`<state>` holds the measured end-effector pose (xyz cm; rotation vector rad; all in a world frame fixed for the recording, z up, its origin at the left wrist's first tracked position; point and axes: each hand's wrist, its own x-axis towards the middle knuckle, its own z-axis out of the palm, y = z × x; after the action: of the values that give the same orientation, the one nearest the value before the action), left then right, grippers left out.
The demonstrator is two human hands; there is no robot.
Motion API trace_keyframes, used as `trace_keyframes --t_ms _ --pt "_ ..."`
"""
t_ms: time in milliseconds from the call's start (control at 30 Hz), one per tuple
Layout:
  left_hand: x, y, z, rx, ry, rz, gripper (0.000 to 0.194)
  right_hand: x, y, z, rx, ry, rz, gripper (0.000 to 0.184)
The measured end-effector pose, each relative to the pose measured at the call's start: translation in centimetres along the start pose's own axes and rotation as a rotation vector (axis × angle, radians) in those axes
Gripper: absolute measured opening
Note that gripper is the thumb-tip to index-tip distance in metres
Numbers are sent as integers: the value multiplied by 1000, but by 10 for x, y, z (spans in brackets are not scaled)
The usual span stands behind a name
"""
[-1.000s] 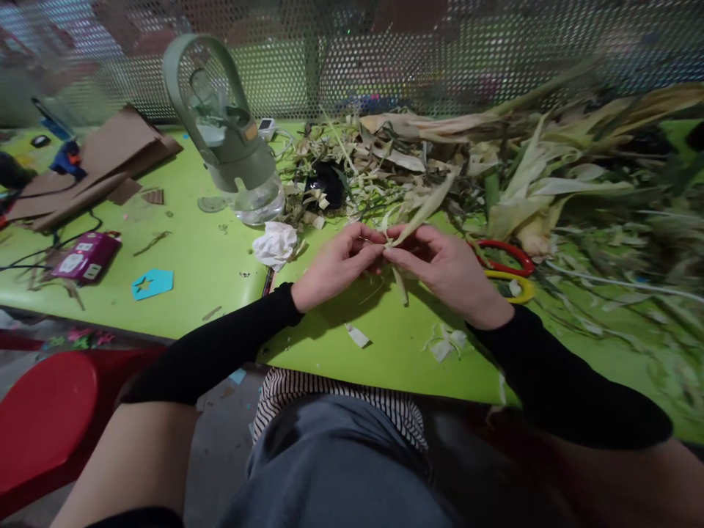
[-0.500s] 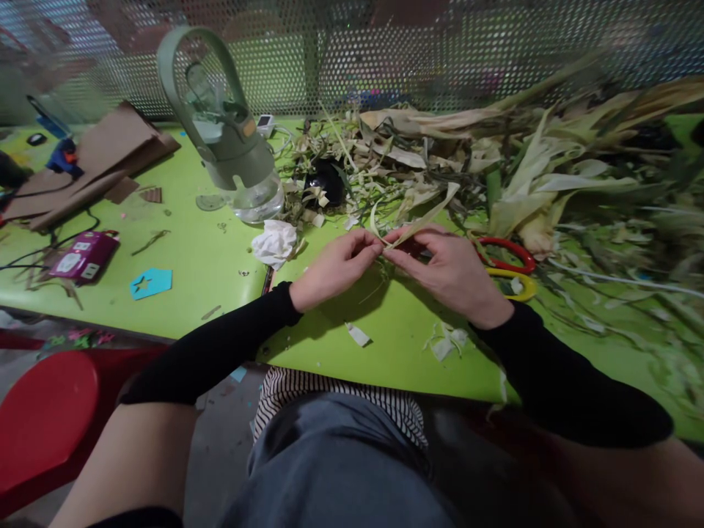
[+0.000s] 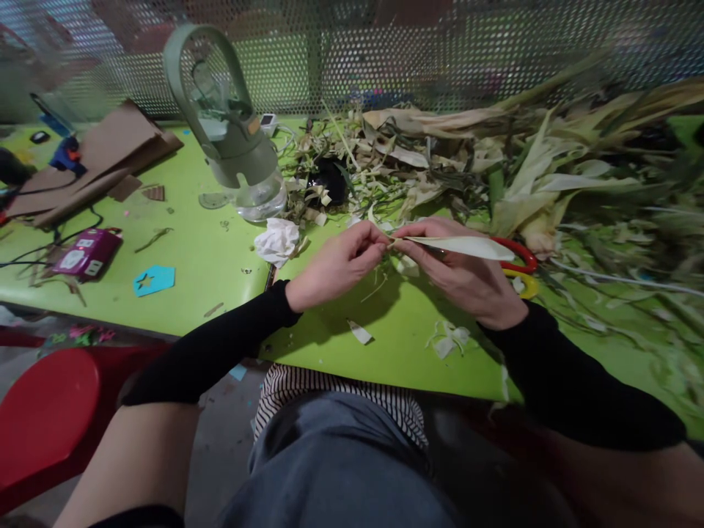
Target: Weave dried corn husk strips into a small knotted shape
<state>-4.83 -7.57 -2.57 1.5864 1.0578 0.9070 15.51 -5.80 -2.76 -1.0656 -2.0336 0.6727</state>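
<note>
Between my two hands is a pale strip of corn husk [image 3: 467,247], its broad end lying over the back of my right fingers. My left hand [image 3: 346,264] pinches the narrow end between thumb and forefinger. Close beside it, my right hand [image 3: 462,275] grips the same strip with thumb and fingers. Behind my right hand lie scissors with red and yellow handles [image 3: 522,254], partly covered by the hand. Small husk scraps [image 3: 448,339] and a cut piece [image 3: 360,331] rest on the green table [image 3: 324,348] below my hands.
A heap of dried corn husks [image 3: 456,147] spreads across the back and right. At left stand a clear bottle with a grey-green lid [image 3: 242,154] and crumpled tissue [image 3: 278,242]. Farther left are brown cardboard [image 3: 118,147], a purple box [image 3: 88,253], a blue cutout [image 3: 154,280] and a red stool [image 3: 49,411].
The strip's broad end has swung from pointing up and away to lying rightward over my right hand. My right hand has shifted slightly right; both hands keep their pinch.
</note>
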Motion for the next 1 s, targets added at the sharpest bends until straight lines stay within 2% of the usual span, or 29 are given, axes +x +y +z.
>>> trace_keyframes --t_ms 67,233,300,400,467,700,767,900,1000 --pt "-1 2 1 -56 0 -21 15 0 1 -1 20 4 18 25" --pt "-2 -2 4 -262 -71 -160 7 2 0 -3 185 35 215 31" --pt "-2 -6 5 -334 -88 -182 4 3 0 -2 201 40 225 31" --pt "-1 -12 5 -407 -92 -150 19 3 0 0 188 19 206 33" --pt "0 -14 4 -429 -109 -135 23 2 0 2 206 2 213 34" --pt "4 -22 7 -519 -155 -186 16 1 5 9 323 -29 253 36" --pt "6 -25 7 -535 -127 -196 15 2 8 10 316 -44 246 37" --pt "12 -27 3 -530 6 -173 15 4 13 9 282 -41 236 38" --pt "16 -27 -1 -543 41 -196 13 5 13 9 254 -65 209 39"
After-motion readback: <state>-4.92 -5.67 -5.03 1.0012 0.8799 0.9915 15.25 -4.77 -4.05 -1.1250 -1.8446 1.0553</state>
